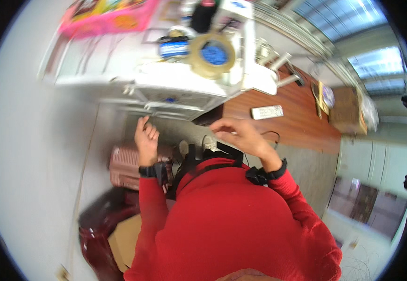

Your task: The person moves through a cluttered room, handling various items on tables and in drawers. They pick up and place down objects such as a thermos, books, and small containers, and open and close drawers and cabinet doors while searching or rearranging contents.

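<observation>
My left hand [147, 137] is raised in front of a white cabinet [101, 80], just below its front knobs. Its fingers are loosely curled, and I see nothing held in them. To the right, my right hand [241, 136] hangs in the air over the floor, thumb and fingers apart around nothing. On the cabinet top, a large roll of clear tape [198, 59] has something blue showing through its centre. Beside it lies a blue-and-white packet [174, 49]. A pink plastic basket [110, 25] with colourful packages stands at the far left of the top.
A pink ribbed suitcase [124, 167] stands by the left wall. Behind it, a dark red leather seat [93, 242] holds a cardboard piece [126, 239]. A white power strip or keyboard-like object [267, 112] lies on a brown wooden surface [305, 116], with a cardboard box [344, 110] farther right.
</observation>
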A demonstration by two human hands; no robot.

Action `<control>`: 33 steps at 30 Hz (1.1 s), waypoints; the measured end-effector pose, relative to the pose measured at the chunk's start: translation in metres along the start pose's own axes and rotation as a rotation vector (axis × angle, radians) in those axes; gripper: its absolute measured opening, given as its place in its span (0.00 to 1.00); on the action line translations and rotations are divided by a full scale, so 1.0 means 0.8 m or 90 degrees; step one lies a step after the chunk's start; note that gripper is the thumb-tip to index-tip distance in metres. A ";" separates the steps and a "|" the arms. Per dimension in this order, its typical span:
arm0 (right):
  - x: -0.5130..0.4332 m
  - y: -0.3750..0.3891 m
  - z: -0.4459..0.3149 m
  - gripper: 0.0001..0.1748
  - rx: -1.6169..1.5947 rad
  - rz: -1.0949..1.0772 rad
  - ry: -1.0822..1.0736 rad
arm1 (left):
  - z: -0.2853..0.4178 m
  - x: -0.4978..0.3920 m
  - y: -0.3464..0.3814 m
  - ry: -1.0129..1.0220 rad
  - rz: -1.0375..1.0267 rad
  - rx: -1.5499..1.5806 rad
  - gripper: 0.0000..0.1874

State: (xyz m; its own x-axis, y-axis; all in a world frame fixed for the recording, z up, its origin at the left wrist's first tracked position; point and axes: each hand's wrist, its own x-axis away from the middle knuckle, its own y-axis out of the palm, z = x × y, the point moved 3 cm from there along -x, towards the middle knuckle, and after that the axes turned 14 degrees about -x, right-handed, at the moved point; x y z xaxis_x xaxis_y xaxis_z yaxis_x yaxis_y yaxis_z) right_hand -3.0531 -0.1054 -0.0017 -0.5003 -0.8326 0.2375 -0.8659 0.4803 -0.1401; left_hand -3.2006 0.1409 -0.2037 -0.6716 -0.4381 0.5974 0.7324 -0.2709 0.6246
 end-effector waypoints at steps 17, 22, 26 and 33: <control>0.126 -0.075 0.075 0.14 -0.057 0.159 0.004 | 0.068 -0.045 0.068 0.197 0.135 -0.326 0.08; 0.168 -0.113 0.096 0.14 -0.070 0.162 -0.025 | 0.097 -0.055 0.085 0.274 0.051 -0.358 0.10; 0.206 -0.144 0.128 0.14 -0.104 0.143 0.010 | 0.106 -0.053 0.083 0.273 0.086 -0.347 0.14; 0.235 -0.163 0.155 0.14 -0.129 0.171 0.007 | 0.134 -0.080 0.062 0.201 0.036 -0.226 0.21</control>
State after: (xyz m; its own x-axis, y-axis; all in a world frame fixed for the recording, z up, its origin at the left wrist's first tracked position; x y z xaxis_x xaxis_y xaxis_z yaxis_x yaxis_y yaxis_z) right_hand -3.0344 -0.3589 -0.0583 -0.7096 -0.6666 0.2281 -0.6856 0.7279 -0.0057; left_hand -3.1330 0.2474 -0.1568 -0.6030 -0.6844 0.4099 0.7967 -0.4907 0.3528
